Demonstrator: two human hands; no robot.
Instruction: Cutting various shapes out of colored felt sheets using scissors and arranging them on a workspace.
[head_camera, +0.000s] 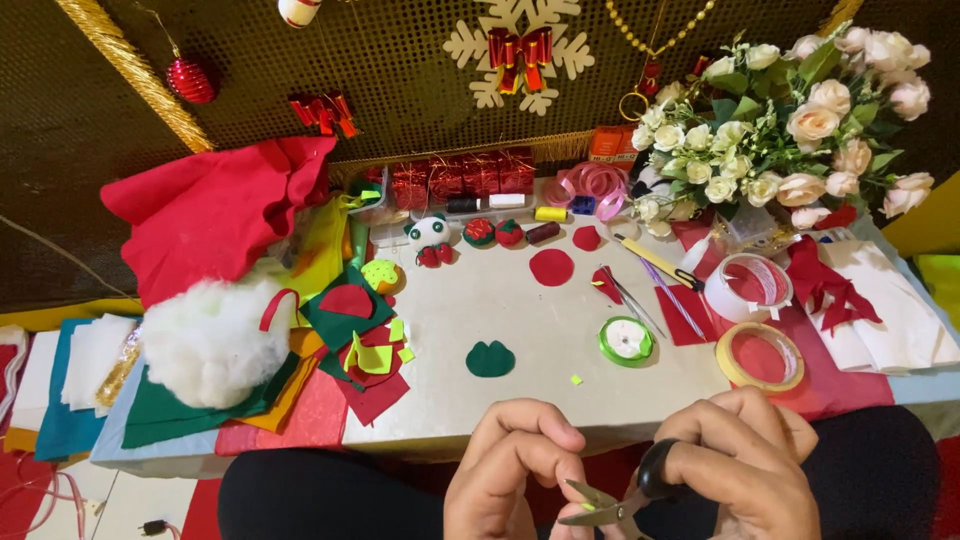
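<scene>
From the head camera, the right hand (745, 462) grips a pair of small scissors (610, 503) by their black handle, blades parted, at the bottom edge near the lap, while the left hand (515, 465) is curled with fingertips pinched just beside the blades — what it pinches cannot be made out. Beyond them the pale table (500, 330) carries a green felt piece (490, 359), red felt circles (551, 267), tape rolls (760, 357), white stuffing (208, 340) and a bouquet of pale roses (790, 130) — a dark mesh wall (400, 80) hung with ornaments stands behind.
</scene>
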